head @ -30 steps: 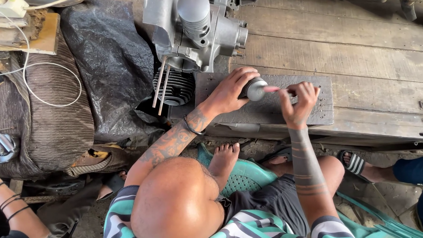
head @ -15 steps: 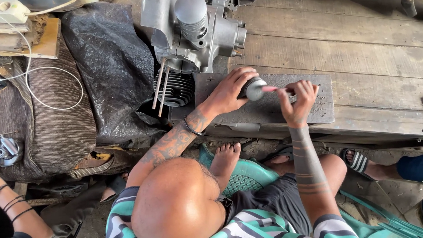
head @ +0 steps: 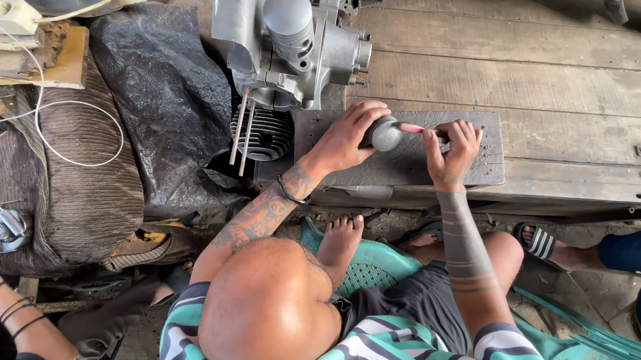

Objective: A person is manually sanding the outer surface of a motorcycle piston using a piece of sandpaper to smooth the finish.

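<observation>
My left hand (head: 344,140) is wrapped around a small round grey metal part (head: 387,135) and presses it against a dark, pitted slab (head: 406,165) on the wooden bench. My right hand (head: 451,150) pinches a thin pink-handled tool (head: 412,128), and its tip touches the round part. Both forearms are tattooed, and a dark band sits on the left wrist.
A grey engine block (head: 297,44) stands behind the slab, with a finned cylinder (head: 264,133) below it. Black plastic sheet (head: 160,89), a white power strip (head: 12,14) and cable lie left. Another person's arm (head: 17,318) is bottom left and a sandalled foot (head: 545,245) is at the right.
Both hands keep the same grip on the round part and the pink tool. Only the view has shifted slightly.
</observation>
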